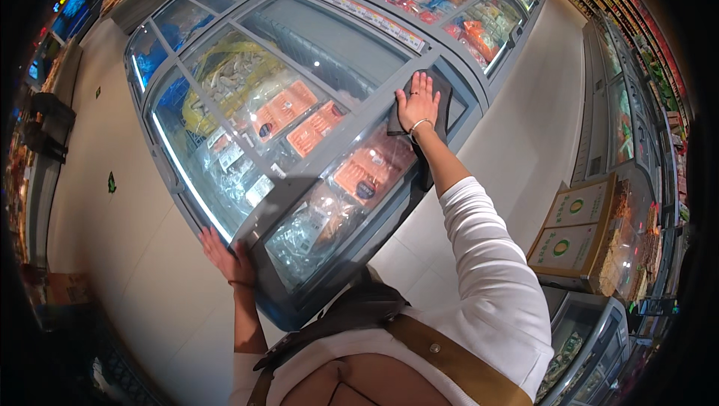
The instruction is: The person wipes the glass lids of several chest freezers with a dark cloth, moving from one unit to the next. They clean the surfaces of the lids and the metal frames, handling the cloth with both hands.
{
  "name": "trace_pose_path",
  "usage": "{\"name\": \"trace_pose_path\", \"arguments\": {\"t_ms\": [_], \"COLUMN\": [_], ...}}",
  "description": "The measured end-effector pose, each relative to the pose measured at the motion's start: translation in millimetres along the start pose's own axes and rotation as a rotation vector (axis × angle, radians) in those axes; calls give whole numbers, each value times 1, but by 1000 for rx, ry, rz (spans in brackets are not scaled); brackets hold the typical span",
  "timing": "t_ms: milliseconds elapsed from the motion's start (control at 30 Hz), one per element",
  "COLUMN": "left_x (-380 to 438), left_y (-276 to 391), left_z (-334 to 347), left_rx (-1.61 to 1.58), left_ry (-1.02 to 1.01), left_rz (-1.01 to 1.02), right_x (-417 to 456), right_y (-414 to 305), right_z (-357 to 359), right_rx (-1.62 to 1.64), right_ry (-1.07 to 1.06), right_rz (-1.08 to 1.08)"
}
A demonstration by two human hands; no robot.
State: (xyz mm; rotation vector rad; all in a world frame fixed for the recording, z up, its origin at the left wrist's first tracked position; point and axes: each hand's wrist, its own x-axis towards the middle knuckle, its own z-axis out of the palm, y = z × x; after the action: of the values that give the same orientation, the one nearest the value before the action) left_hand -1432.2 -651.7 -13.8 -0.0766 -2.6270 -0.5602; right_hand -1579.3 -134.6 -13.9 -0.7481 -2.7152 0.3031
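Observation:
My right hand point(418, 104) lies flat on a dark grey cloth point(444, 87), pressing it against the sloping end window of a grey chest freezer point(359, 150). A bracelet circles that wrist, and a ring sits on one finger. Near the freezer's close left corner, my left hand point(227, 260) touches the frame with its fingers spread and no object in it. Under the end window lies a tray of pink packaged food point(368, 173), beside clear plastic packs point(306, 232). More pink trays point(285, 109) and a yellow net bag point(224, 77) show through the top glass.
More glass-topped freezers point(477, 18) adjoin the far end. To the right, cartons point(567, 237) stand beside a display freezer point(584, 344). A pale tiled floor point(140, 226) runs along the left side. A person in dark clothes point(50, 119) is at the far left.

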Motion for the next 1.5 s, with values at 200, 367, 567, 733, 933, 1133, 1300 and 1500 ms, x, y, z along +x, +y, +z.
{"name": "trace_pose_path", "arguments": {"t_ms": [200,367,567,733,933,1133,1300,1500], "left_x": [6,4,11,3,4,3,1,2], "left_y": [-9,-8,-6,-8,-10,-12,-11,-9], "left_z": [11,8,18,10,10,13,9,15], "left_rx": [-109,-176,-165,-178,-201,-193,-186,-182], "left_ry": [-44,15,-30,14,35,24,-1,0], "left_rz": [26,97,111,78,94,140,96,69], "right_x": [75,-78,-361,-319,-129,-49,-228,-321], "right_y": [56,-55,-199,-178,-46,-7,-91,-133], "right_z": [-1,-2,-24,-24,-4,-1,-25,-26], "right_rx": [-37,58,392,360,44,-9,237,485], "right_ry": [5,24,-375,-280,15,47,-89,-278], "right_rz": [200,-95,-814,-801,-196,111,-401,-870]}}
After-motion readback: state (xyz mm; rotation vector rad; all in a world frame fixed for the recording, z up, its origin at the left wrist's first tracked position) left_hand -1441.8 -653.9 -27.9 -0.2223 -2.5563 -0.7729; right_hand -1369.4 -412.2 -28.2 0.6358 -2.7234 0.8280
